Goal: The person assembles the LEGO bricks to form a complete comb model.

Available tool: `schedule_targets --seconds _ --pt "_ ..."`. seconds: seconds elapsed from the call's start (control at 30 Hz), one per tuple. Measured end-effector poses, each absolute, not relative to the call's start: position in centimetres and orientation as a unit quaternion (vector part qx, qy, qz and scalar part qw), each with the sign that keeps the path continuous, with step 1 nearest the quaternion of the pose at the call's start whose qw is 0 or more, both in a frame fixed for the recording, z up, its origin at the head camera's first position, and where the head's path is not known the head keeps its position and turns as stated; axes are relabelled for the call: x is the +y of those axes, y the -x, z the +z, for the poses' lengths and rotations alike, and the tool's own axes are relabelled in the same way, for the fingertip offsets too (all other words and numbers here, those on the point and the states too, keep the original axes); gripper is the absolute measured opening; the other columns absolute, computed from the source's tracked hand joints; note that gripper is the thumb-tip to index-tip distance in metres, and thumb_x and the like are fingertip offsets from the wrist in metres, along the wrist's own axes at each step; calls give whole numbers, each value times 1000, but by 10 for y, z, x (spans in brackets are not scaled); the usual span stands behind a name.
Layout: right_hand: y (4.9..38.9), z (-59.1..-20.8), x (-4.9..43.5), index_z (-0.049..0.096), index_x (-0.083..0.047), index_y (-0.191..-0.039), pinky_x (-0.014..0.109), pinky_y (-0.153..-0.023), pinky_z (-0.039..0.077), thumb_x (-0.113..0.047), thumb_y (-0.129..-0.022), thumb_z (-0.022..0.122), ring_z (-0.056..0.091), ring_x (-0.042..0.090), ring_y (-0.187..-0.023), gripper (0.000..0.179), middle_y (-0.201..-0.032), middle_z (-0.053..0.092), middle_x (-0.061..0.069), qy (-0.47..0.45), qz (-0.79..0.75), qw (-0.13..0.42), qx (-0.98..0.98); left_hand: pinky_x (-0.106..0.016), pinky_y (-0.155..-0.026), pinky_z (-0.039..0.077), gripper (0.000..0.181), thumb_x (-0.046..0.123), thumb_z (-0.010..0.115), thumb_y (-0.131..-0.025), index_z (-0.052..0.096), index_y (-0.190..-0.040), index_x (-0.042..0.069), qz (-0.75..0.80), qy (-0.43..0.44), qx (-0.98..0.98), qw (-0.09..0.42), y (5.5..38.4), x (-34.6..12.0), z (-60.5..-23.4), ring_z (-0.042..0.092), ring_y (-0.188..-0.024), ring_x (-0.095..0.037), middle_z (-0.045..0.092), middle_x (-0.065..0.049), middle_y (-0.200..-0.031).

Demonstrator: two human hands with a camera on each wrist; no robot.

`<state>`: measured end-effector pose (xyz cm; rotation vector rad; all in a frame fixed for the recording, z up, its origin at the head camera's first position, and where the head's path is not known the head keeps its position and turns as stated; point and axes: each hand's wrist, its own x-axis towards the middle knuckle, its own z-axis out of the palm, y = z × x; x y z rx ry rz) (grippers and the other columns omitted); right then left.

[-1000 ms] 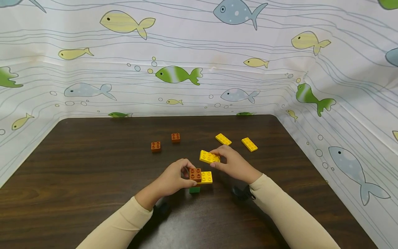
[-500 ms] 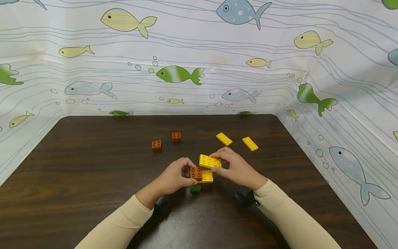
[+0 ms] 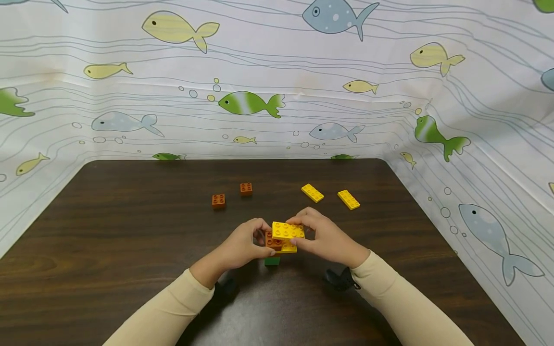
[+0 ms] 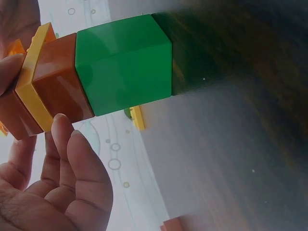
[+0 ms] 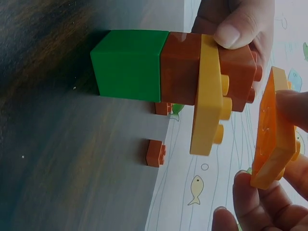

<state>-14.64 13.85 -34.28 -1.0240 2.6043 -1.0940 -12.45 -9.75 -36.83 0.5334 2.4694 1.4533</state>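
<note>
A small stack of toy building bricks stands on the dark wooden table: a green block (image 5: pixel 127 65) at the bottom, a brown brick (image 5: pixel 180 67) on it, a yellow plate (image 5: pixel 207 115) jutting to the right, and a brown brick (image 5: pixel 236 77) on top. My left hand (image 3: pixel 242 246) grips the upper stack from the left, thumb in front. Between thumb and fingers, my right hand (image 3: pixel 329 236) pinches another yellow plate (image 3: pixel 283 230). This plate hovers over the stack, partly covering the top brown brick in the head view; the right wrist view shows a gap between them.
Two loose brown bricks, one left (image 3: pixel 218 201) and one right (image 3: pixel 245 189), sit farther back on the table (image 3: pixel 130 230). Two yellow plates, one nearer the middle (image 3: pixel 312 192) and one farther right (image 3: pixel 348 199), lie at the back right. A fish-patterned sheet (image 3: pixel 259 57) rises behind.
My right hand has brought its yellow plate down and left, from beside the stack to over its top brown brick, and levelled it. The left hand keeps its grip in place.
</note>
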Motion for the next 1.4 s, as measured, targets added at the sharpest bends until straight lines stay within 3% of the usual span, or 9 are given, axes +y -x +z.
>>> schedule_targets --seconds 0.13,0.47,0.77,1.0,1.23,1.4 --pt "146 -343 136 63 -10 -123 36 -74 52 -19 -87 72 50 15 -91 38 -112 54 0 347 -360 76 862 -29 -69 47 31 8 77 -81 55 -102 2 496 -184 841 111 124 -98 -368 51 -82 -19 54 -6 -95" --pt "146 -343 131 63 -9 -123 32 -73 51 -17 -87 73 51 15 -90 38 -111 54 -1 356 -357 87 859 -32 -72 47 29 9 77 -81 55 -99 4 494 -184 842 113 124 -98 -368 52 -83 -19 54 -5 -96" --pt "148 -341 130 63 -8 -122 37 -74 52 -16 -87 72 50 15 -89 37 -109 54 0 370 -350 94 855 -31 -71 48 29 8 76 -81 55 -100 3 503 -184 837 117 124 -98 -367 52 -84 -19 54 -6 -97" --pt "150 -336 129 65 -8 -120 30 -75 51 -16 -87 71 50 15 -88 34 -107 53 0 380 -326 105 859 -31 -71 47 29 8 77 -81 56 -101 3 502 -189 836 112 124 -98 -368 51 -82 -19 54 -6 -95" --pt "148 -332 126 66 -7 -119 22 -69 46 -15 -87 72 52 25 -85 33 -105 51 0 385 -310 108 862 -32 -70 47 28 7 77 -81 57 -101 4 508 -180 834 116 123 -97 -368 51 -83 -20 54 -6 -96" --pt "147 -330 125 66 -7 -118 22 -71 47 -15 -86 72 50 17 -85 33 -103 51 -1 387 -300 100 866 -32 -70 47 28 9 77 -81 57 -101 4 510 -175 834 118 123 -97 -369 51 -83 -20 55 -6 -96"
